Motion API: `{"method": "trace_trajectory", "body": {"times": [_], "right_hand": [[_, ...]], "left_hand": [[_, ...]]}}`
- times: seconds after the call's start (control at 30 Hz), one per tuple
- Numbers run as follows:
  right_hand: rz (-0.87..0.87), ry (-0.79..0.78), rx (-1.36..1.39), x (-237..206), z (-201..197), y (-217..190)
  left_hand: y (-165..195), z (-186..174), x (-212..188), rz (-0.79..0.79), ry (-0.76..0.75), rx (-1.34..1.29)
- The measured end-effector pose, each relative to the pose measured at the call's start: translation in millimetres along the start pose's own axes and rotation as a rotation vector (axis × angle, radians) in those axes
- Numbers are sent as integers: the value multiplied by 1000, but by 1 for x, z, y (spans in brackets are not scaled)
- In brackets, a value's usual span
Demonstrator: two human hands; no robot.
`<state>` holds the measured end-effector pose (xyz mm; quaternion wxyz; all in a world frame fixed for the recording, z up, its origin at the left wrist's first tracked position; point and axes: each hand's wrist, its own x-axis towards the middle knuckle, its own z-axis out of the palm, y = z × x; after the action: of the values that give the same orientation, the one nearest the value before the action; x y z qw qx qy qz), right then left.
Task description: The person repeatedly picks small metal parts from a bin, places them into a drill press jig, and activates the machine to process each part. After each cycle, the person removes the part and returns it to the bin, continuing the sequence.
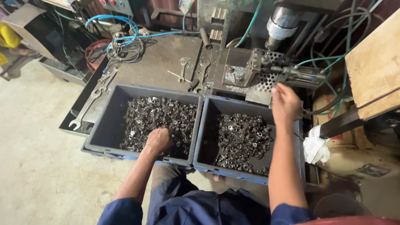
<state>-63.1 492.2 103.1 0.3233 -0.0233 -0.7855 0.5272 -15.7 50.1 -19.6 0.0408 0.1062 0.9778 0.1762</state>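
left bin [106,121]: small dark metal parts [166,114], heaped | right bin [206,125]: same, heaped

Two bins [104,125] side by side before press [258,71].

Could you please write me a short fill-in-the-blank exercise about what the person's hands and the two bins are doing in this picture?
1. The left hand is buried among the small metal parts in the ____ grey bin.
2. The right hand reaches toward the ____ metal plate on the press machine.
3. On the steel worktable behind the bins lie several open-ended ____.
4. A white ____ hangs on the bar beside the right grey bin.

Missing words: left; perforated; wrenches; rag
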Motion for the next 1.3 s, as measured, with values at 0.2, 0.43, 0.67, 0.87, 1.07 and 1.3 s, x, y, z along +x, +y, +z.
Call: {"method": "trace_trajectory", "body": {"times": [0.2,0.43,0.67,0.87,1.07,1.3], "right_hand": [[-274,117,-675,-34,-62,12],[-366,22,-732,-38,-69,7],[-374,-3,-453,-112,-44,-34],[-286,55,-137,-105,-52,-50],[-573,131,-155,-110,-107,-89],[-486,133,-191,-160,-109,-96]], "left_hand": [[0,1,-1,48,20,77],[-2,3,-1,89,78,89],[-5,7,1,53,123,160],[-7,1,-3,156,179,164],[-13,5,-3,63,54,260],[-14,11,-1,28,-45,225]]}}
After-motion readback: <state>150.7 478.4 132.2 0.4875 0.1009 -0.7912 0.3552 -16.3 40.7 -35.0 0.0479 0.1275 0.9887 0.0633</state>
